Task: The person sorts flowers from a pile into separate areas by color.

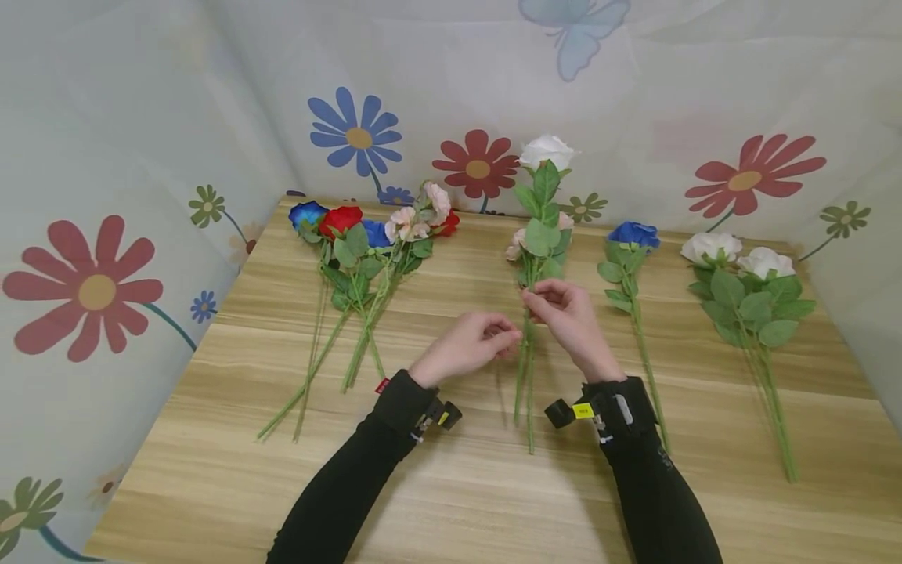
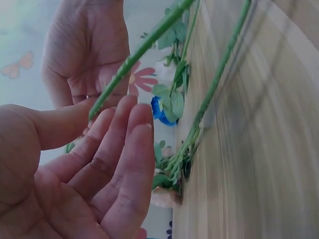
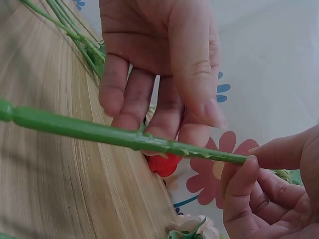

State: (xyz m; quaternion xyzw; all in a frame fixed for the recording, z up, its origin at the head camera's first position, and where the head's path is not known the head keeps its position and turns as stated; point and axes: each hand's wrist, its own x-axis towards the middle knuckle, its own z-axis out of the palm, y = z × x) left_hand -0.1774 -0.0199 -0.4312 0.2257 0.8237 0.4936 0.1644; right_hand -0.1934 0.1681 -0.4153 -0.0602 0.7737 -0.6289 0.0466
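Observation:
My right hand [image 1: 572,325] pinches the green stem [image 3: 89,130] of a white rose [image 1: 546,152] between thumb and fingertips, below its leaves. The rose is raised over the table, bloom pointing away. My left hand [image 1: 461,345] is just left of that stem, thumb and fingers apart and loosely bent, gripping nothing. In the left wrist view the stem [image 2: 144,47] passes close by the left fingertips. Small pale pink flowers [image 1: 515,246] lie on the table behind the rose, partly hidden by its leaves.
On the wooden table [image 1: 451,486], a group with blue, red [image 1: 341,221] and pink flowers [image 1: 407,225] lies at left. Right of my hands are a blue rose [image 1: 634,235] and two white roses [image 1: 766,263]. A flower-printed cloth [image 1: 451,70] hangs behind.

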